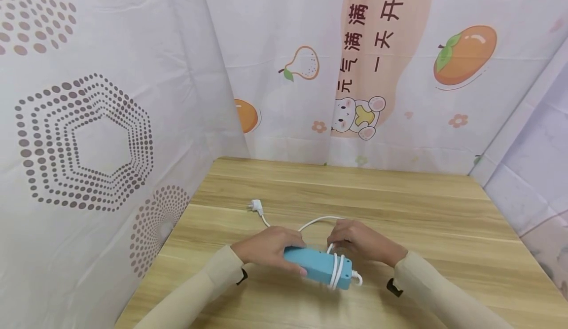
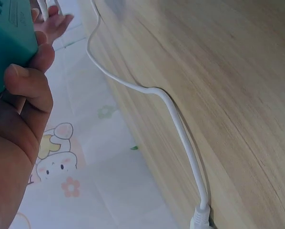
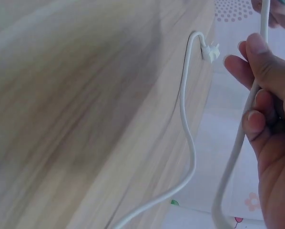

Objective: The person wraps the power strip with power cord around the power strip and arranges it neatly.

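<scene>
A blue power strip is gripped at its left end by my left hand, thumb along the near side and fingers behind. Loops of white cord go round its right end, where the cord leaves the strip in a short bend. Just beyond that end, my right hand pinches the cord. In the right wrist view the cord runs between the thumb and curled fingers of the right hand. In the left wrist view the left hand's fingers wrap the strip's edge.
The loose cord curves over the wooden table to a white plug lying left of the hands. Printed white curtains hang at the table's back and left edges. Dark bands show at both wrists.
</scene>
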A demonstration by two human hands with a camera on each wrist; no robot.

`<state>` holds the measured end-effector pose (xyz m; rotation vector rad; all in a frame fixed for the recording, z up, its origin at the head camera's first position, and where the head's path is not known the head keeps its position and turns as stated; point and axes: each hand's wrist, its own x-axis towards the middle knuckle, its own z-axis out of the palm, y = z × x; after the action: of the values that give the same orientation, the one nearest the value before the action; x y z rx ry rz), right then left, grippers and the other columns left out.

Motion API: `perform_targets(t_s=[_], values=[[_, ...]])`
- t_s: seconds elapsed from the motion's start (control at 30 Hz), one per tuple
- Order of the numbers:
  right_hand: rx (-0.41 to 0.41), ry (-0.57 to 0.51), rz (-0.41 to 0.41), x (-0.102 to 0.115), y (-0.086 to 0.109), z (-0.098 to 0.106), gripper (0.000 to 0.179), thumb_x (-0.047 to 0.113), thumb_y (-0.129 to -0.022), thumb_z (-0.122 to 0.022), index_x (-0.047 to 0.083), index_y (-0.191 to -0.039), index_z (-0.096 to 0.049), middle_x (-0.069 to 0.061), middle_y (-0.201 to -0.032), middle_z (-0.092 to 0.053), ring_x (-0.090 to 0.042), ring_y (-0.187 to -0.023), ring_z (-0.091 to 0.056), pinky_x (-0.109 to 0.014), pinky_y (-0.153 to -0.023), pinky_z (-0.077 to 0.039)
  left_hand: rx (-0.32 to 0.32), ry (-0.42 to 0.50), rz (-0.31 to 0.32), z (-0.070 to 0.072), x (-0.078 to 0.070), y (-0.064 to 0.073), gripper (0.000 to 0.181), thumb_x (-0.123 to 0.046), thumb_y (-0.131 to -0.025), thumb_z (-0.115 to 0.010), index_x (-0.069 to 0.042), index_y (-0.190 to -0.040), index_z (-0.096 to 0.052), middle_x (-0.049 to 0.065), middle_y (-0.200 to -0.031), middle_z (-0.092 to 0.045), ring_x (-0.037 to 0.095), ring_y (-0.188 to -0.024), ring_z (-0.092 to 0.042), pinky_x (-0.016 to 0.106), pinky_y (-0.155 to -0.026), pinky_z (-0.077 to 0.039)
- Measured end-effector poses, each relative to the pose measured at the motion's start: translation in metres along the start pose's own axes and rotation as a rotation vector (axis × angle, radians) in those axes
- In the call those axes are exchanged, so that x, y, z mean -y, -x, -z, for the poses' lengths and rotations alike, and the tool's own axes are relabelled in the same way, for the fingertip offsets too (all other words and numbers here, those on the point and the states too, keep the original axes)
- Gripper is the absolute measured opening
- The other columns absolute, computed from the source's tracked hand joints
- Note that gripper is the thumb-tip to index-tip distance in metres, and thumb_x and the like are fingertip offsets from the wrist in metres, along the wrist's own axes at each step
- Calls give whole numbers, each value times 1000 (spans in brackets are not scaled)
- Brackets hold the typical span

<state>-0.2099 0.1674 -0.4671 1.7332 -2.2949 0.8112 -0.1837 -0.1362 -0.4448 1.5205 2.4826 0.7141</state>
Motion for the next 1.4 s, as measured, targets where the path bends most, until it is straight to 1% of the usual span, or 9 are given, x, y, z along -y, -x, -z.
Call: perform_targets(t_s=[0.1, 0.27, 0.43, 0.57, 0.73, 1.0, 1.13, 1.3, 1.4], values=[[-6, 17, -34, -1, 1, 3, 20, -1, -88, -78, 13, -102, -78, 9, -94, -73, -3, -85, -61, -15, -75, -50, 20, -25, -11, -1, -1, -1, 48, -63, -88, -72, -21, -111, -73, -18, -92, -57, -4, -75, -48, 14, -63, -40], [-15, 65, -62, -1, 0, 6, 11, 7, -90, -77, 11, -101, -79, 5, -93, -73, -4, -84, -62, -16, -75, -51, 26, -86, 21, -2, -3, -1, 50, -66, -88, -71, -21, -109, -73, -19, -91, -57, -5, -74, -48, 13, -62, -39], [-34, 113, -70, 2, -1, 5, 14, 2, -86, -80, 9, -98, -78, 6, -91, -71, -4, -83, -62, -16, -75, -51, 21, -148, 13, -3, -2, -1, 51, -67, -88, -69, -20, -107, -73, -18, -89, -56, -6, -72, -47, 11, -60, -37], [-44, 145, -103, 6, -3, 5, 11, 3, -87, -80, 7, -97, -78, 6, -90, -69, -3, -83, -62, -17, -74, -52, 9, -193, 23, -6, 1, -2, 55, -70, -87, -68, -19, -106, -74, -18, -89, -56, -6, -71, -46, 11, -59, -36], [-58, 187, -166, 12, -7, 6, 10, 4, -88, -80, 8, -97, -77, 5, -88, -68, -4, -81, -63, -19, -72, -53, -21, -258, 72, -8, 2, -4, 59, -73, -87, -65, -18, -104, -74, -17, -88, -57, -5, -69, -47, 12, -57, -37], [-81, 227, -285, 23, -14, 5, 7, 5, -89, -79, 9, -95, -78, 7, -86, -66, -3, -78, -62, -22, -68, -54, -47, -356, 179, -11, 0, -6, 63, -77, -87, -60, -18, -102, -75, -15, -84, -54, -2, -66, -46, 15, -54, -36], [-76, 237, -322, 28, -18, 5, 8, 5, -89, -79, 10, -95, -78, 7, -85, -67, -2, -76, -61, -23, -65, -52, -73, -400, 214, -13, -1, -6, 63, -77, -88, -59, -17, -100, -73, -13, -82, -53, -1, -64, -46, 15, -52, -36], [-60, 253, -363, 31, -21, 6, 6, 9, -91, -79, 10, -97, -78, 6, -87, -69, -3, -77, -62, -24, -66, -53, -121, -435, 243, -17, 0, -6, 64, -76, -90, -57, -15, -101, -72, -11, -83, -55, 0, -63, -47, 16, -51, -37], [-77, 265, -375, 31, -21, 6, 5, 10, -92, -78, 8, -97, -78, 5, -86, -69, -3, -75, -62, -24, -65, -53, -146, -452, 269, -19, 2, -7, 66, -76, -90, -58, -13, -101, -72, -8, -83, -57, 1, -64, -48, 17, -51, -38]])
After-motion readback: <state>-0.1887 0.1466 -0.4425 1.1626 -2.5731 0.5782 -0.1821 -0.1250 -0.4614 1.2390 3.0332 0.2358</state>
